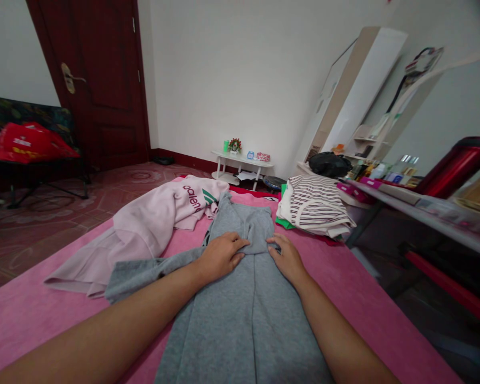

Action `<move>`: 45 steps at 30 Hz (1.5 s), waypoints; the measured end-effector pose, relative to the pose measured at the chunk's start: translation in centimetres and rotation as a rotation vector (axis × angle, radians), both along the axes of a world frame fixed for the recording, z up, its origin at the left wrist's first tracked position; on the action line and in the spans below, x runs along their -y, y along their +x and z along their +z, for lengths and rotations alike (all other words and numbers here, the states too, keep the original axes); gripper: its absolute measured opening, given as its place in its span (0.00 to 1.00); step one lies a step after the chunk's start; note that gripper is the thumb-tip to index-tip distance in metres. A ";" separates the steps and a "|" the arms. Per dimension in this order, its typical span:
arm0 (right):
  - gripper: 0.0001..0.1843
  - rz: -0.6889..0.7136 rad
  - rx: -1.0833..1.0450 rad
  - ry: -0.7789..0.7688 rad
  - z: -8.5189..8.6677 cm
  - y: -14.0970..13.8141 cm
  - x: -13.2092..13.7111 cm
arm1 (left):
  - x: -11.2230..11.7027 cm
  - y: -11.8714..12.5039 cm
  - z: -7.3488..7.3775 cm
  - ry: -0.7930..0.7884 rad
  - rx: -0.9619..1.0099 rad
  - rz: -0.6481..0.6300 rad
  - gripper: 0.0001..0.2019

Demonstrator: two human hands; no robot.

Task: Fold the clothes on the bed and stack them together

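A grey knit garment (228, 325) lies lengthwise in front of me, with a seam down its middle and its far part folded over. One grey sleeve-like piece (134, 274) sticks out to the left. My left hand (223, 256) is closed on the left part of the fold, thumb and fingers pinching the cloth. At the fold's right edge, my right hand (287, 260) pinches the fabric between thumb and fingers. The fingertips partly hide in the cloth. To the left lies a pale pink sweatshirt (148, 213) with dark lettering, spread loosely.
The clothes rest on a pink bed cover (356, 309). A folded stack topped by a striped garment (318, 202) stands at the right. Beside the bed is a cluttered table (428, 213). A small white table (244, 159) stands by the wall; a red bag (32, 143) sits on a chair.
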State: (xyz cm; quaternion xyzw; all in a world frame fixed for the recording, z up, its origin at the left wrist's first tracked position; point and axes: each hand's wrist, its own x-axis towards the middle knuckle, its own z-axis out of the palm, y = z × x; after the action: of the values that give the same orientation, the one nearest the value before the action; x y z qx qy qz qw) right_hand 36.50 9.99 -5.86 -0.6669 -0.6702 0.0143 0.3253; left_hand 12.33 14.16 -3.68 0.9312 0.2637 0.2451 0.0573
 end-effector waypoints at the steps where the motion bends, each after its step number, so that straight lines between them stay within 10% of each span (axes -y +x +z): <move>1: 0.13 0.002 0.001 0.001 0.0 0.0 0.0 | 0.0 0.0 0.0 -0.001 0.001 -0.001 0.18; 45: 0.13 -0.002 0.021 -0.004 -0.3 0.2 -0.1 | 0.0 0.0 0.1 -0.005 -0.012 -0.001 0.18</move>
State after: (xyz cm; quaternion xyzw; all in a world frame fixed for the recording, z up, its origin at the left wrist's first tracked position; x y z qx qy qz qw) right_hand 36.66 10.13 -6.14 -0.6683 -0.6729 0.0083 0.3171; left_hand 12.31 14.21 -3.58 0.9325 0.2644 0.2389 0.0582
